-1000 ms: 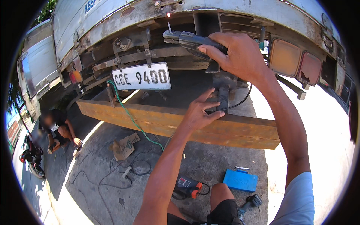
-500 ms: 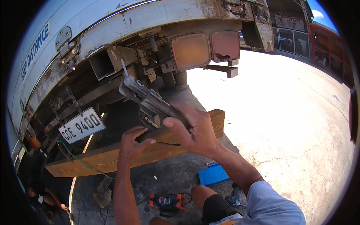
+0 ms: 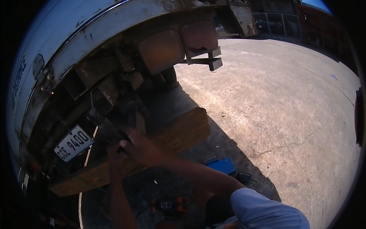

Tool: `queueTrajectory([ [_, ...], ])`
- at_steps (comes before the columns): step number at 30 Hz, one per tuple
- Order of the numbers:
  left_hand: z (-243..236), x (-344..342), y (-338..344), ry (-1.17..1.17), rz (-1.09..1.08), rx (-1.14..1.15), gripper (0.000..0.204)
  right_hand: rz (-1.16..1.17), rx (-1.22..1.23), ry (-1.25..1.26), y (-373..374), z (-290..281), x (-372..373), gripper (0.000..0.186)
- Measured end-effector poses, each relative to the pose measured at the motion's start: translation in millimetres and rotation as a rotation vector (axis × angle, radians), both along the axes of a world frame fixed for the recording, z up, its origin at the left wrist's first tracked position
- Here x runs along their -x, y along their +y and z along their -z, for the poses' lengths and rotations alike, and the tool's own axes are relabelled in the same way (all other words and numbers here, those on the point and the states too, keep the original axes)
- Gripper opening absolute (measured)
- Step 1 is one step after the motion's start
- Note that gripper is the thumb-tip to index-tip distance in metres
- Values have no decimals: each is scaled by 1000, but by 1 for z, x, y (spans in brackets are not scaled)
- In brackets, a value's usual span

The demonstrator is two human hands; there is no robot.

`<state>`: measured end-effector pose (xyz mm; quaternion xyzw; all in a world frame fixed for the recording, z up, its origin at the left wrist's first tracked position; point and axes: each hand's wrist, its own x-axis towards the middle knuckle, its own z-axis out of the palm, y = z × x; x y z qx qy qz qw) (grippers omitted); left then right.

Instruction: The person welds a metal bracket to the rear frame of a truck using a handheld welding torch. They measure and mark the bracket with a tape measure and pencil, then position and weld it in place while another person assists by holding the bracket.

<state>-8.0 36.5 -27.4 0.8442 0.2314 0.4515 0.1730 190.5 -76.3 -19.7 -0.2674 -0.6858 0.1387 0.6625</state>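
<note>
your right fingers (image 3: pixel 123 144) wrap the welding electrode holder (image 3: pixel 101 122), slanting up-left; your adjacent left hand's hold isn't discernible.

Outdoor work yard (image 3: pixel 274 99) (truck (image 3: pixel 99 32), blue case (image 3: pixel 223 166))

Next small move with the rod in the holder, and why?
Perhaps steady the holder before shifting the rod: the right hand grips it, the left hand is close by, and shadow under the truck obscures what the tip touches.

Right hand (image 3: pixel 140 149) — just beside left hand (image 3: pixel 117 153)
</note>
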Motion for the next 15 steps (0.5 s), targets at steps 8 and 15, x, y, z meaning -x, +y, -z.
queueTrajectory([
  [8,31,16,17,-338,73,86,71,-191,38,10,1,18,6,54],
  [15,-5,9,2,55,-50,-213,77,63,50,151,-39,26,-21,52],
])
